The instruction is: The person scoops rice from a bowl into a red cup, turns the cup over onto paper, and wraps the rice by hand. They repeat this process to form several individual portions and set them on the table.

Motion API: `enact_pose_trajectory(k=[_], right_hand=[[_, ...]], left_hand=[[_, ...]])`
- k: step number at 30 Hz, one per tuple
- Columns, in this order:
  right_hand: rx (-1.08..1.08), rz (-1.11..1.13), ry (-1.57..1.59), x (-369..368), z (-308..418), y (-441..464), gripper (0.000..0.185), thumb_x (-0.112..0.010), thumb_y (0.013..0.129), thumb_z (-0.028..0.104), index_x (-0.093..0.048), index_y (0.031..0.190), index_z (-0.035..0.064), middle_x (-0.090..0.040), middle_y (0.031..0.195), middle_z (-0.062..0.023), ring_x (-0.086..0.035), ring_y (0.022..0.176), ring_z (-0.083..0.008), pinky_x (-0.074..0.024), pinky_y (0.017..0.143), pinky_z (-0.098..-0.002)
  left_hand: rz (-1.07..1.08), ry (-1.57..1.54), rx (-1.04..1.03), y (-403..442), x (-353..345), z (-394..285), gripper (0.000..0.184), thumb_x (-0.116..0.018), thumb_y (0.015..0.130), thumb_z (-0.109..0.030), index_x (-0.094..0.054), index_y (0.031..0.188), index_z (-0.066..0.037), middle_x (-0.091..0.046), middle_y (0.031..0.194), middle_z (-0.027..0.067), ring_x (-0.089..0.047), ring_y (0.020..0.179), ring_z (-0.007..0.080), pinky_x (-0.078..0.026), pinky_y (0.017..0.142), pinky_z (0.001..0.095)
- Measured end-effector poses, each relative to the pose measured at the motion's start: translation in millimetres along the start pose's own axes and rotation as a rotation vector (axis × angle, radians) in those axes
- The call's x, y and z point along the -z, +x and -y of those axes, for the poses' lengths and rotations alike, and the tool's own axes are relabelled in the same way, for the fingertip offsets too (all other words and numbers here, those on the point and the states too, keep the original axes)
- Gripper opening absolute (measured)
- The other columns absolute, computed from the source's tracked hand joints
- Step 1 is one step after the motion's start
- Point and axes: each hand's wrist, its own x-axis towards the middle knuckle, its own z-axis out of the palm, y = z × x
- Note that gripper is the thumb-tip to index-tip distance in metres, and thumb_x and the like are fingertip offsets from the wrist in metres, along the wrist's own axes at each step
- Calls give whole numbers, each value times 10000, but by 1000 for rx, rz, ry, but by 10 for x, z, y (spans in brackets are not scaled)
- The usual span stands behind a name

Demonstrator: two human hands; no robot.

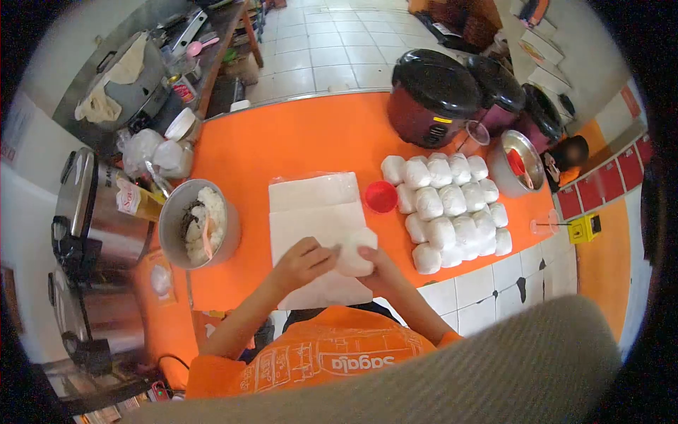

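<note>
Some way right of a round grey metal pot [168,237] of unused white rice [214,213], curling the left hand [307,263] (perhaps pinching; unclear) over spare white paper sheets [304,222] at a white rounded bundle [356,256]; clasping it in the right hand [382,268], apparently finishing; working near stacked white bundles [451,201], seemingly done.

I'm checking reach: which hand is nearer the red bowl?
Right. The right hand is below the red bowl in the picture; the left hand is below and to its left, farther off.

The orange shirt [318,350] bears the word "sagaja".
</note>
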Motion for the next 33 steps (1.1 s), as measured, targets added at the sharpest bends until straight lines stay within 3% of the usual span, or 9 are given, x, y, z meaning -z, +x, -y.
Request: enact_pose_trajectory(k=[1,7,13,16,19,22,25,28,33], right_hand=[[-5,28,109,-40,15,0,602,-628,841,326,-399,1309,23,-529,1206,-117,-507,1136,-236,-392,991,-411],[115,48,153,-370,286,-16,654,-633,834,364,-347,1333,53,-492,1253,-102,-441,1206,-259,-357,1016,-420],[201,-196,-2,-122,813,-92,560,-624,855,337,-409,1289,56,-535,1210,-88,-495,1154,-234,-413,955,-375],[817,-675,-1520,420,1348,-288,519,-626,857,358,-472,1238,41,-588,1125,-90,-568,1040,-204,-452,900,-335],[733,-750,-621,1792,2199,-245,554,-646,835,423,-504,1181,14,-601,1060,-97,-595,942,-173,-472,851,-319],[738,-907,-791,2256,2844,-184,672,-632,825,501,-440,1229,-1,-565,1091,-113,-579,940,-201,-472,814,-330],[482,-1181,-929,2584,3068,-78,750,-615,814,552,-385,1267,1,-547,1104,-117,-579,931,-247,-473,808,-362],[441,-1136,-1055,2853,3063,101,754,-593,806,597,-459,1217,-20,-558,1103,-164,-573,979,-279,-466,831,-400],[375,-1337,-1772,3404,3066,206,526,-600,855,445,-541,1113,-11,-529,1120,-285,-535,976,-434,-460,778,-481]], left_hand=[[-50,90,-183,4,6,-32,405,-618,746,-19,-591,1149,1,-579,1057,109,-531,830,263,-466,741,337],[-341,-201,427,144,-630,-504,465,-538,807,24,-454,1265,28,-511,1191,202,-523,1060,345,-427,919,383],[98,-742,513,249,-751,-629,615,-546,857,-41,-256,1398,3,-352,1386,246,-341,1311,369,-296,1071,399],[279,-555,538,65,-793,-466,631,-577,855,-86,-272,1405,-38,-245,1448,206,-267,1341,382,-279,1077,460],[523,-133,628,-426,-895,-300,625,-595,860,-180,-307,1408,-94,-145,1489,161,-181,1369,384,-247,1065,565],[653,112,625,-639,-941,-173,634,-618,835,-274,-351,1397,-152,-150,1495,144,-170,1377,369,-224,1035,643],[649,144,600,-651,-976,34,633,-622,823,-325,-373,1393,-208,-169,1495,140,-163,1382,363,-218,1029,657],[594,165,582,-554,-1024,232,626,-617,825,-352,-381,1392,-226,-175,1493,138,-151,1385,369,-218,1030,657],[589,150,601,-449,-910,354,624,-608,839,-359,-371,1397,-209,-188,1483,158,-170,1373,388,-231,1033,643]])
